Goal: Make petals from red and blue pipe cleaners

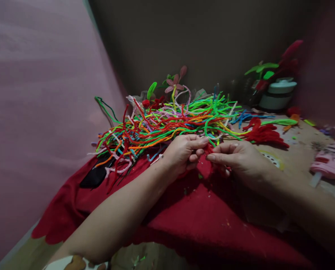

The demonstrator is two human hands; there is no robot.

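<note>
Between my two hands is a red pipe cleaner (208, 150), pinched at the fingertips just above the red cloth. My left hand (183, 152) is closed, its thumb and index finger pressed together at the left side of the red piece. From the other side, my right hand (240, 159) grips it between thumb and fingers. The shape of the red piece is mostly hidden by the fingers. Right behind the hands lies a large heap of pipe cleaners (162, 127) in green, red, orange, pink and other colours. A bundle of red loops (269, 134) rests right of the heap.
A red tablecloth (190, 221) covers the near table. A black flat object (93, 176) lies at left. Behind the heap stands a pink pipe-cleaner flower (174, 84). At right are a lidded jar (280, 93) and a pink tool (329, 163). A wall (43, 93) closes the left side.
</note>
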